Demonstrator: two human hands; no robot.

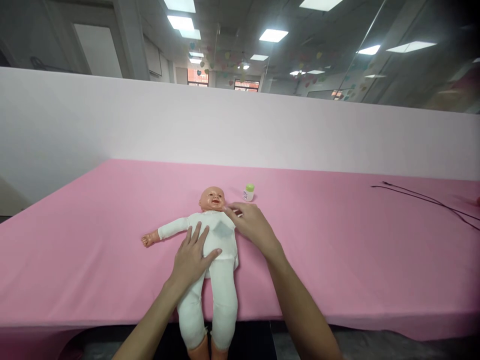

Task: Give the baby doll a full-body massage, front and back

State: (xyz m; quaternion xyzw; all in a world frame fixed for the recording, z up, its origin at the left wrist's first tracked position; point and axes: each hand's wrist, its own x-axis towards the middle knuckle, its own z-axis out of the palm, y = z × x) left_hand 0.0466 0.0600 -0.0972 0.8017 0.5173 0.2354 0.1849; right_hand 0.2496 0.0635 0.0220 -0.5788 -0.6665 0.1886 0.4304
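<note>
A baby doll (pixel 225 280) in a white cloth body lies face up, its legs reaching over the near edge. A grey-blue patch (pixel 224 229) marks its chest. My left hand (pixel 192 257) rests on the doll's torso with fingers spread. Beside the doll's chin and shoulder, my right hand (pixel 252 224) is closed, thumb and fingertips together. A bit of something thin and white (pixel 237 213) shows between its fingers; its kind is unclear. The doll's arm on that side is hidden. Just beyond my right hand stands a small white bottle (pixel 248 193) with a green cap.
A pink cloth (pixel 337 260) covers the table. Dark thin cords (pixel 420 196) lie at the right, and part of a hand (pixel 478 201) shows at the right edge. A white partition (pixel 240 127) runs along the back, with glass above it.
</note>
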